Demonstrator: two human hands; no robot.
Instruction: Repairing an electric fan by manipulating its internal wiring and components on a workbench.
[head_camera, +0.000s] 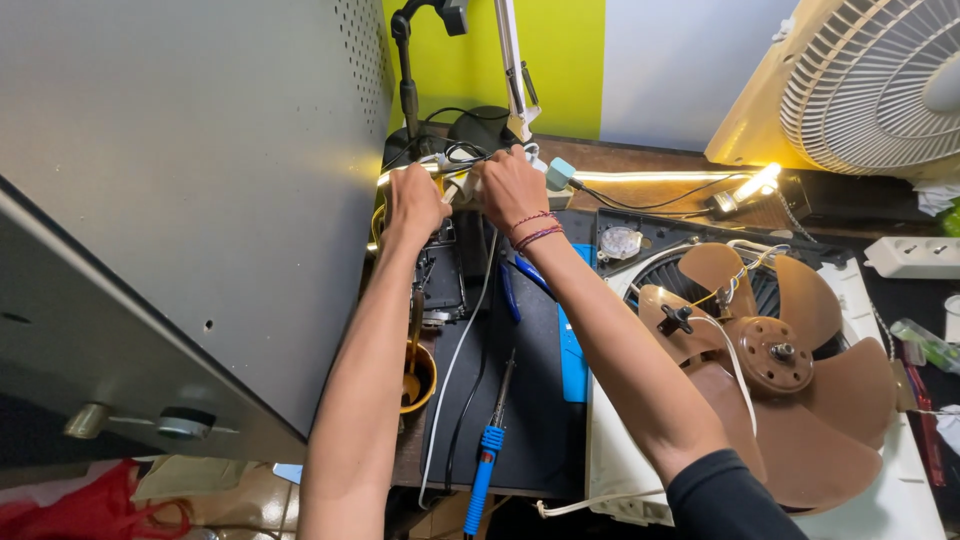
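Cluttered dark workbench, yellow wall behind. We are gripping a small white plug-like part at the bench's far edge: left hand and right hand both curled tight on it. Joining seemingly underway; next needs steady pressure. Brown plastic fan blade lying right.

Bright, even light over the table — a warm strip lamp glows along the back and flares white at its right end. Grey cabinet shows soft sheen. Edges bend wide-angle — focus stays sharp; floor lower left is dim.
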